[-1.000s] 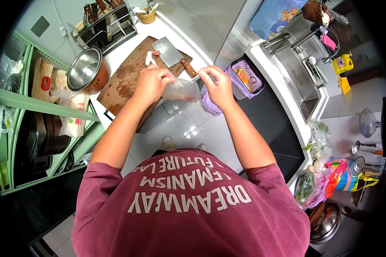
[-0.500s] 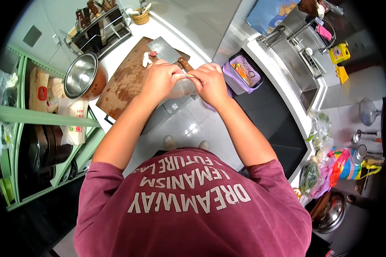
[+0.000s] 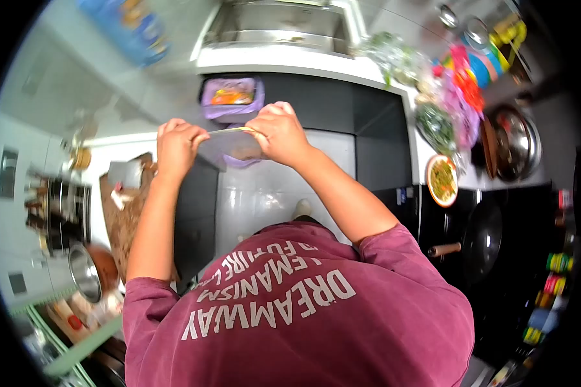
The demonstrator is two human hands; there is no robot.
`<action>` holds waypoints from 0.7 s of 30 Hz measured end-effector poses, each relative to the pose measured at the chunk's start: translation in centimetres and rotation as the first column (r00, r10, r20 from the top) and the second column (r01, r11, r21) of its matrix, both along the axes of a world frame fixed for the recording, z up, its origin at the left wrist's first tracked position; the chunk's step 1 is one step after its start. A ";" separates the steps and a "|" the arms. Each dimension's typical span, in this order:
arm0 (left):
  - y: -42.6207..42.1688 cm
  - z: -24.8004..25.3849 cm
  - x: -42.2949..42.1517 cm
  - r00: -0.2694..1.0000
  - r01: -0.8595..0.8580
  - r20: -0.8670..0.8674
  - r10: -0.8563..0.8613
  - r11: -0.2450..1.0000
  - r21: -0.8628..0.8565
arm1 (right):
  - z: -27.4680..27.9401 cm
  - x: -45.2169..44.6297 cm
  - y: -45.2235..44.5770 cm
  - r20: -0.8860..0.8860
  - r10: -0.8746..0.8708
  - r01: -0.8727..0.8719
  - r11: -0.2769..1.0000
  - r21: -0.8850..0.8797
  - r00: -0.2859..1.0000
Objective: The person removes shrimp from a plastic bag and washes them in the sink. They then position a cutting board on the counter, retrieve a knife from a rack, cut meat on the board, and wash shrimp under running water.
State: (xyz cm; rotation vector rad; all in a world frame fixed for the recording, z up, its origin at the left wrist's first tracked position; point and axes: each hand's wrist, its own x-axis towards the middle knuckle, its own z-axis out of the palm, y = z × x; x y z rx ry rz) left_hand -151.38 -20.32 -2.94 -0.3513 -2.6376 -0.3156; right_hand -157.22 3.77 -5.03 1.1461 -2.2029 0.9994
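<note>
A clear plastic zip bag [image 3: 231,144] with a yellowish strip along its top edge is stretched between my hands, hanging over the floor. My left hand [image 3: 176,149] pinches one top corner. At the other corner, the fingers of my right hand [image 3: 279,133] are closed on the edge. What the bag contains, if anything, I cannot make out. Just beyond it stands a bin with a purple liner [image 3: 263,97] and orange scraps inside. To the left of my left arm, a cleaver [image 3: 125,173] lies on the wooden cutting board [image 3: 119,222].
The sink [image 3: 281,29] is set in the counter ahead. On the right are bagged greens [image 3: 435,126], a plate of shredded food [image 3: 443,180] and a wok [image 3: 483,238] on the stove. A steel pot [image 3: 91,271] and a knife rack [image 3: 58,213] are at the left.
My view has turned right, from the cutting board toward the bin and sink. My hands have moved apart, pulling the bag's top edge wide between them.
</note>
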 end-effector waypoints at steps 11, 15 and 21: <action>25.0 -1.3 -16.4 0.953 0.302 -0.031 -0.302 0.953 0.007 | -1.9 -3.5 26.5 0.065 -0.549 0.550 0.835 0.003 0.833; 32.9 -1.7 -19.4 0.896 0.437 0.011 -0.443 0.887 0.148 | -2.3 -2.8 33.6 0.169 -0.659 0.678 0.728 -0.098 0.732; 44.1 -1.5 -20.6 0.716 0.462 0.194 -0.671 0.663 0.589 | -0.5 1.2 42.0 0.374 -0.769 0.846 0.525 -0.093 0.518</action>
